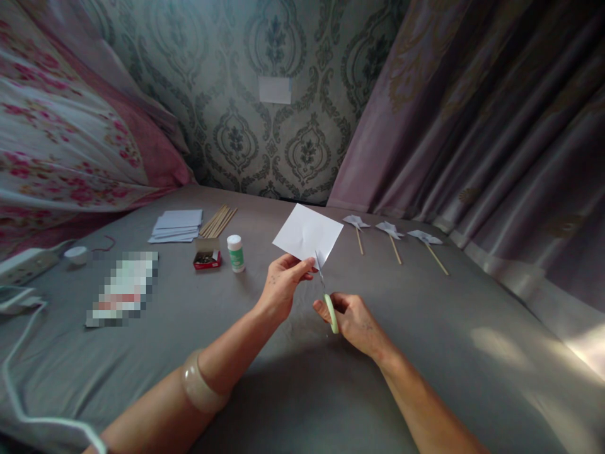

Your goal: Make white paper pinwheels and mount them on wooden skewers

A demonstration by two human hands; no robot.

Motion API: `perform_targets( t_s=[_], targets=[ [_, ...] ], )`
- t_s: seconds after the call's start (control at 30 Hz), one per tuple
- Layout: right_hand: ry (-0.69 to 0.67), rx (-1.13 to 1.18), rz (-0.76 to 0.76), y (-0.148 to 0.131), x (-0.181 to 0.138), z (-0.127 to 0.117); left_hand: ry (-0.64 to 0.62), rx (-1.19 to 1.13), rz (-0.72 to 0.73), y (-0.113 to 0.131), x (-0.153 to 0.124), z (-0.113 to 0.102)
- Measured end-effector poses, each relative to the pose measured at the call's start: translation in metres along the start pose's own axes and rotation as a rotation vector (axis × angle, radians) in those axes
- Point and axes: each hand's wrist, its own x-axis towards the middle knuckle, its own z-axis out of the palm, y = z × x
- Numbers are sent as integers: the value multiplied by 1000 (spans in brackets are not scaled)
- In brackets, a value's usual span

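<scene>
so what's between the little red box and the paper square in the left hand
A small green bottle with a white cap stands between the red box and the paper square in the left hand, in the head view.

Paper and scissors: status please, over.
Left hand pinches paper at its lower corner. Right hand grips scissors, blades at the paper's bottom edge. Bottle and red box stand apart, to the left.

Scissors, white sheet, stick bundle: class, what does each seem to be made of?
Scissors: likely plastic handle, pale green, in the right hand; thin grey blades, probably metal. White sheet: paper, matte, creased, held by the left hand. Stick bundle: seemingly wood or bamboo, tan, slim, straight.
</scene>
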Motion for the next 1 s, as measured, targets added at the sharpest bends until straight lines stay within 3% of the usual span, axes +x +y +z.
perform_targets(
  t_s=[1.0],
  targets=[
    [50,-17,17,2,2,1,-25,9,-3,-2,1,-1]
  ],
)
